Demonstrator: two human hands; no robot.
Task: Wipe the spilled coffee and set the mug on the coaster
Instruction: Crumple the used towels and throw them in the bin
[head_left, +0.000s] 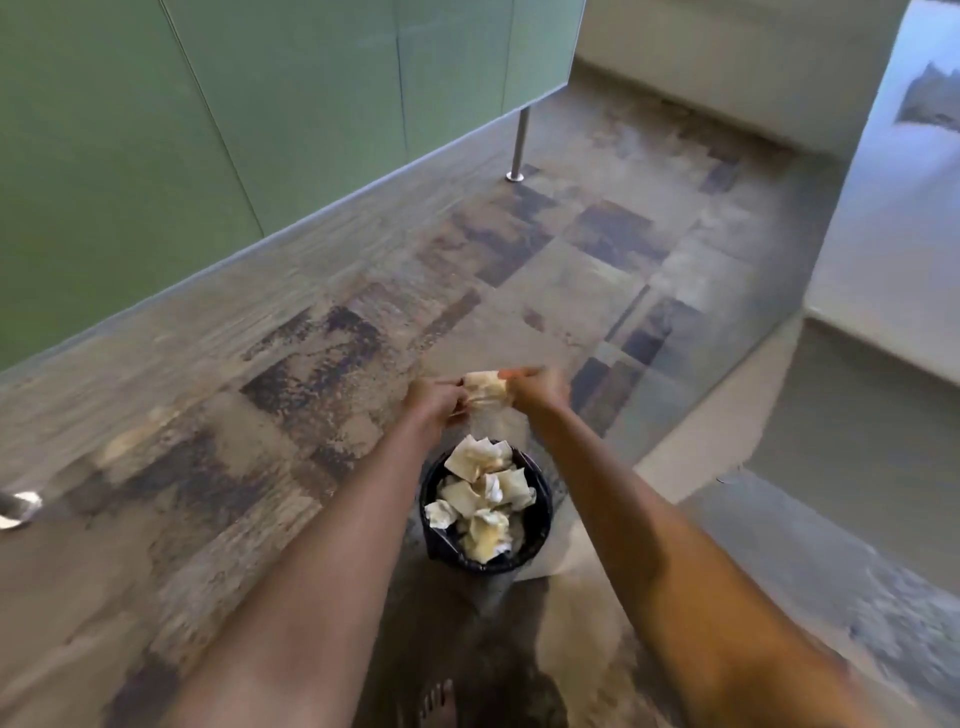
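Both arms reach forward over the floor. My left hand (434, 400) and my right hand (535, 389) together grip a crumpled, coffee-stained paper towel (485, 387) between them. The towel hangs in the air above and just beyond a small black waste bin (540, 525) that stands on the floor. The bin is full of several crumpled stained paper towels (480, 499). No mug, coaster or spill is in view. The picture is blurred by motion.
Green cabinet fronts (208, 130) run along the left, with a metal leg (519, 145) at their far end. A white wall and step (883, 234) rise on the right. A bare foot (436, 701) shows at the bottom. A shiny metal object (18, 509) lies at the left edge.
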